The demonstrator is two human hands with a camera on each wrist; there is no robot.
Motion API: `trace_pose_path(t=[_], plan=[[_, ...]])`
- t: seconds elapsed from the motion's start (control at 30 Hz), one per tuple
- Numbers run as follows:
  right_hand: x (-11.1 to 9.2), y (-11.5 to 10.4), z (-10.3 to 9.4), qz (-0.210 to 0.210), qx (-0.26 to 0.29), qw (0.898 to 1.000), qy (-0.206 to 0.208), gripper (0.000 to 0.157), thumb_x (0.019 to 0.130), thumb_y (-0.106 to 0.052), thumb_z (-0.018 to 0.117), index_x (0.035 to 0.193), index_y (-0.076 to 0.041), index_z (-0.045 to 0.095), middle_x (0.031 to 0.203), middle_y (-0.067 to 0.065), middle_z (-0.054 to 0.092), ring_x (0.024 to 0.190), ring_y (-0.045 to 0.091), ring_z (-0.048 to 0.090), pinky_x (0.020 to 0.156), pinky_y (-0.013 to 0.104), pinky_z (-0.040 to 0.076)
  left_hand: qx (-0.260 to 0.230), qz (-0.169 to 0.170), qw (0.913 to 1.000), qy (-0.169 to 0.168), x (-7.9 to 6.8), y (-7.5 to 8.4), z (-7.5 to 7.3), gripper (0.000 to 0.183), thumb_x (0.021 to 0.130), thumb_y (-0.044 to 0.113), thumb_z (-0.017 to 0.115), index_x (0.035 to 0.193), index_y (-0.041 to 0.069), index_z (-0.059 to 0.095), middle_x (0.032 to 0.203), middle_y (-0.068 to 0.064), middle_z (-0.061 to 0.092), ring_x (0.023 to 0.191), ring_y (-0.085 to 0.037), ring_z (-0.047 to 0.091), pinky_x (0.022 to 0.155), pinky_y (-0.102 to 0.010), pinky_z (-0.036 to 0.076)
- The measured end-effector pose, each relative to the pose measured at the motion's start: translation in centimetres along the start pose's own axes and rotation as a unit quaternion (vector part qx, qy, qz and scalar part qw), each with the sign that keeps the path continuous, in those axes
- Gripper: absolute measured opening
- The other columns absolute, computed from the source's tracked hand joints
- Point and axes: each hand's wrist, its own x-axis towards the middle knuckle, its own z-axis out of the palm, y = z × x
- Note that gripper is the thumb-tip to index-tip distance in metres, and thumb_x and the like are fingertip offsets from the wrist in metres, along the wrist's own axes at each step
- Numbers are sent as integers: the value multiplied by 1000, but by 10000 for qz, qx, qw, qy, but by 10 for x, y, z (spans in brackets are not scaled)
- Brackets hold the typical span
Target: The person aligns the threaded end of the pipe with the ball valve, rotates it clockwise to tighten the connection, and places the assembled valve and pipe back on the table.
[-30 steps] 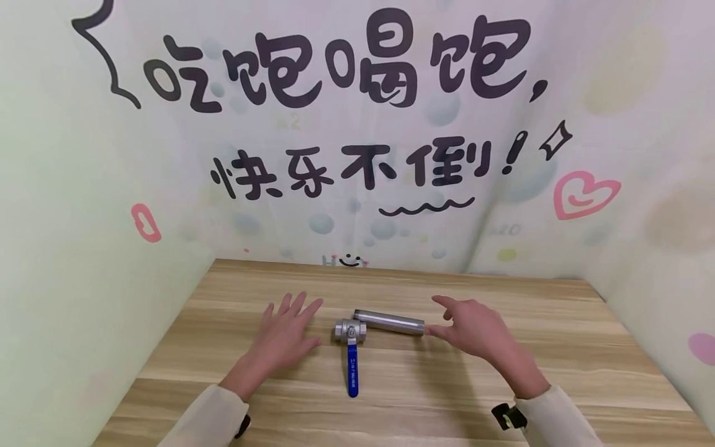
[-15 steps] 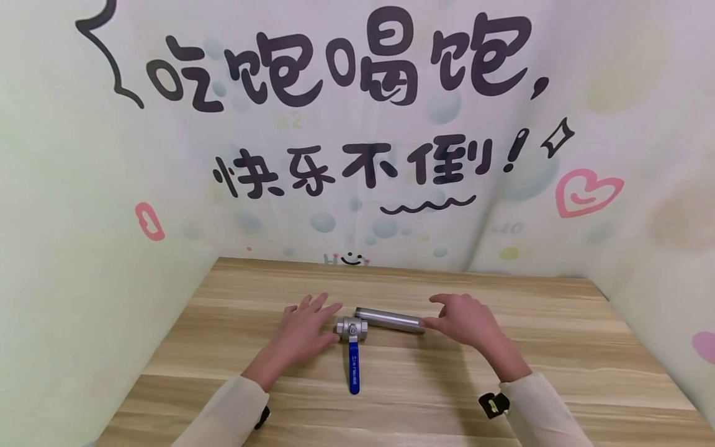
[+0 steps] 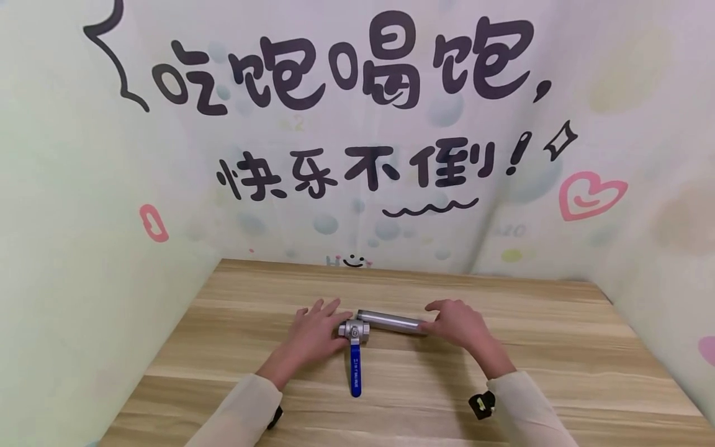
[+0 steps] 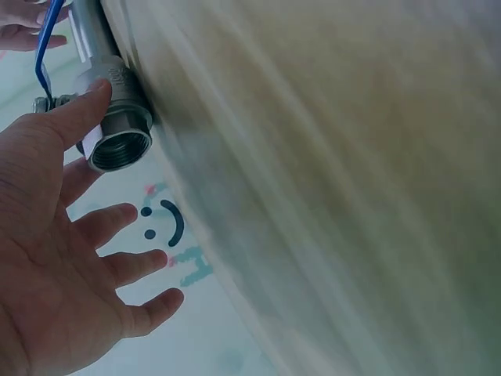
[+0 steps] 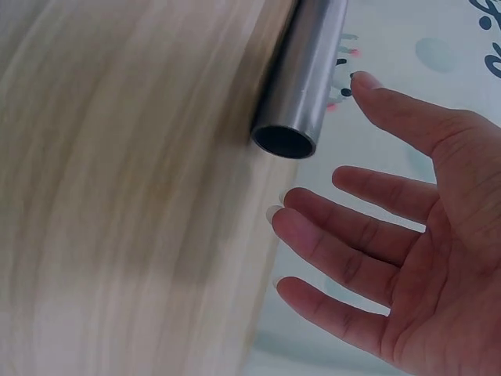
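Note:
A steel ball valve (image 3: 354,331) with a long blue lever (image 3: 356,372) lies on the wooden table. My left hand (image 3: 315,335) is at its left end, thumb on the near side and index finger on the far side, pinching it. In the left wrist view the thumb crosses the valve body (image 4: 129,98) above its threaded opening, and the other fingers are spread. A steel pipe (image 3: 391,321) lies to the right of the valve, its left end close behind it. My right hand (image 3: 460,323) is at the pipe's right end, fingers relaxed and spread around the hollow end (image 5: 286,141), not gripping.
The wood-grain table (image 3: 447,397) reaches back to a pale printed curtain (image 3: 357,236) with black lettering. More pale wall stands at left and right. A dark strap (image 3: 481,405) shows at the right sleeve's cuff.
My left hand has moved right, bringing thumb and index finger around the valve's left end. My right hand has come slightly left over the pipe's end. Valve and pipe keep their places.

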Motion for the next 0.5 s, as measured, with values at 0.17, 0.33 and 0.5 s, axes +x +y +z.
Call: trace_pose_path(t=[0.17, 0.33, 0.5], plan=[[6, -5, 8, -4, 23, 9999, -99, 52, 78, -43, 77, 120, -13, 69, 107, 7, 72, 95, 27, 66, 71, 47, 54, -101, -105, 9999, -46, 0, 1, 4, 57, 86, 43, 70, 139, 27, 55, 151, -9, 42, 136, -44, 37, 103, -65, 35], [9, -6, 16, -13, -26, 10000, -75, 48, 76, -40, 80, 116, -15, 71, 107, 7, 72, 95, 27, 65, 71, 47, 53, -159, -157, 9997, -83, 0, 4, 5, 55, 87, 42, 70, 138, 27, 55, 150, -11, 42, 135, -44, 37, 102, -65, 36], [11, -7, 22, -58, 44, 10000, 49, 43, 74, -35, 82, 111, -15, 73, 93, 2, 72, 82, 19, 64, 65, 41, 52, -406, -340, 9986, -84, 1, 7, 6, 53, 87, 39, 69, 137, 25, 56, 148, -13, 45, 135, -45, 37, 101, -64, 37]])
